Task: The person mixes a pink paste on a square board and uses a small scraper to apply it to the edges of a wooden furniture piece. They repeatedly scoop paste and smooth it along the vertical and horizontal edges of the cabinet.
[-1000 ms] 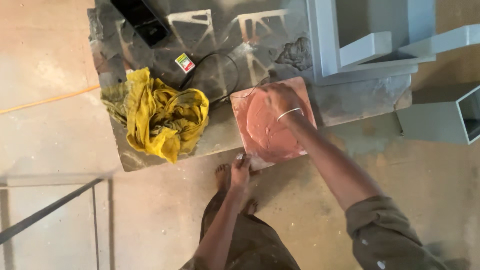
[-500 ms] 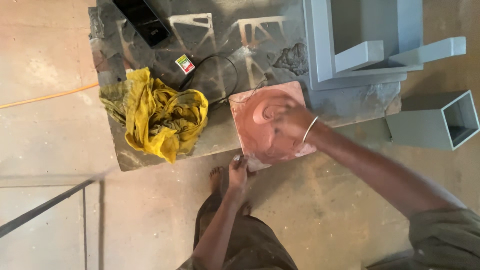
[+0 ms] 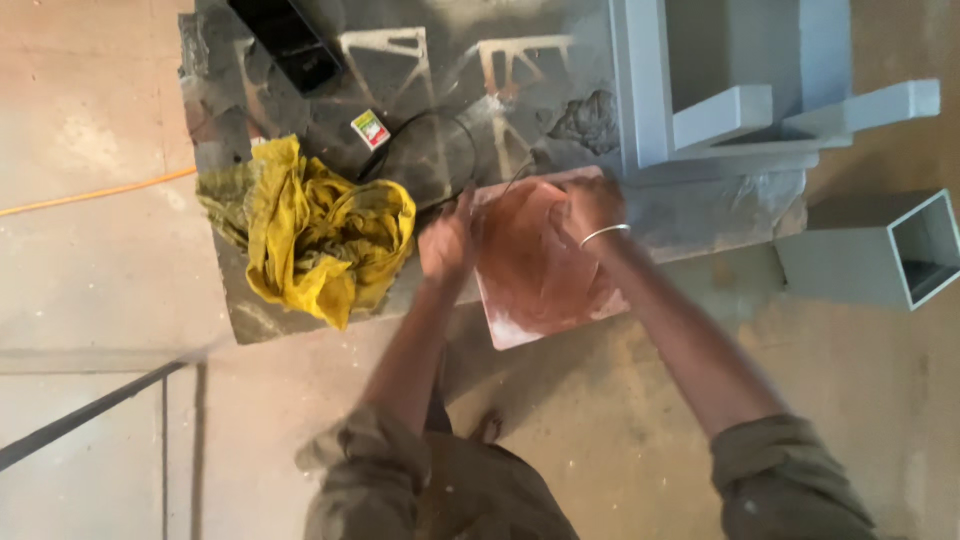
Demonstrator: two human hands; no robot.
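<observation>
Reddish tile (image 3: 540, 270) under both hands' fingers (image 3: 575, 205)

Square tile (image 3: 540, 265) is reddish-brown w/ pale whitish dust at its near corner; crumpled cloth (image 3: 320, 235) beside it is bright yellow w/ dull green patches. Work slab (image 3: 440, 110) is dark grey w/ lighter sprayed outlines, metal frames (image 3: 750, 110) & hollow section (image 3: 880, 250) pale grey-blue, floor (image 3: 100, 100) sandy tan w/ thin orange cord (image 3: 90, 195), sleeves (image 3: 790, 480) olive

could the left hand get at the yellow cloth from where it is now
Probably yes. The left hand rests at the left edge of the reddish tile, and the yellow cloth lies just beside it on the same board, with nothing between them.
</observation>
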